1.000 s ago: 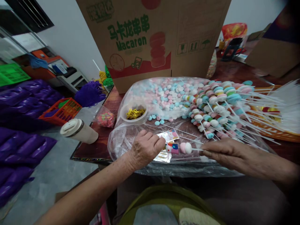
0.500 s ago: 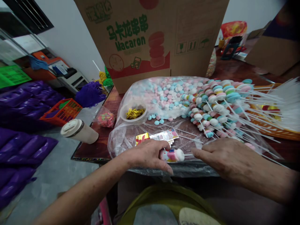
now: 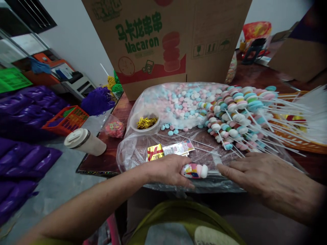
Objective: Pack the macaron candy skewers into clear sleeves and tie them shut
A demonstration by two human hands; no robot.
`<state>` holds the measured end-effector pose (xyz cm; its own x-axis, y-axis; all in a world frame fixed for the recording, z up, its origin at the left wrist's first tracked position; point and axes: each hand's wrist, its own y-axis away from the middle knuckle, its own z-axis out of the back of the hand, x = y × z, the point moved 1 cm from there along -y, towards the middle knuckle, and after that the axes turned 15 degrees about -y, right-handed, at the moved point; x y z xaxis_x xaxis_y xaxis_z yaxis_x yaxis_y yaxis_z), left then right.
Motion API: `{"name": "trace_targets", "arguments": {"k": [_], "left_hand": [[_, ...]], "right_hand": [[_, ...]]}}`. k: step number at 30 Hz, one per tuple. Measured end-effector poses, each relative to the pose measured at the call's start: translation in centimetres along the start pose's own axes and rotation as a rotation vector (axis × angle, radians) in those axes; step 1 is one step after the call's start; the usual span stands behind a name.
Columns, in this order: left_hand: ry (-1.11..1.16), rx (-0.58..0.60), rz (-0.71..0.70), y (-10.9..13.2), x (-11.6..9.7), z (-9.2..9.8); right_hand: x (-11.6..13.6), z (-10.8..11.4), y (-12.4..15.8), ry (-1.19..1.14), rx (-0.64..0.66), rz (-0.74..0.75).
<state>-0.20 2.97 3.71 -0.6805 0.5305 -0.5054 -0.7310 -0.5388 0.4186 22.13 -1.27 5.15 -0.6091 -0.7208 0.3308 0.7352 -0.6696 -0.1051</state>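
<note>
My left hand is closed around a candy skewer, a stack of pink and white pieces partly wrapped in a printed, shiny label. Its white stick points right, toward my right hand. That hand is low over the plastic, palm down with fingers stretched out, and the stick's end is hidden near its fingertip. Just behind my left hand lie printed wrapper labels and a gold packet. Two bare sticks rest on the plastic bag.
Loose pastel candies fill the clear bag behind. Finished candy skewers are piled at right, by an orange basket of white sticks. A bowl holds gold twist ties. A cardboard box stands at the back, a cup at left.
The wrapped skewer and my left hand have moved slightly right. My right hand has shifted right too, its fingers flatter and more stretched out.
</note>
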Motion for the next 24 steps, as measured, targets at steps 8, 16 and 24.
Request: {"name": "trace_targets", "arguments": {"k": [8,16,24], "left_hand": [[-0.592,-0.291,0.102,0.5,-1.5,-0.8],[-0.489,-0.162,0.076,-1.0,-2.3,-1.8],[-0.163,-0.307,0.083,-1.7,-0.3,-1.6]], "right_hand": [[0.2,-0.8,0.3,-0.072,0.049,-0.023],[2.9,-3.9,-3.0,0.014,0.132,-0.051],[0.9,-2.7,-3.7,-0.415,-0.015,-0.051]]}}
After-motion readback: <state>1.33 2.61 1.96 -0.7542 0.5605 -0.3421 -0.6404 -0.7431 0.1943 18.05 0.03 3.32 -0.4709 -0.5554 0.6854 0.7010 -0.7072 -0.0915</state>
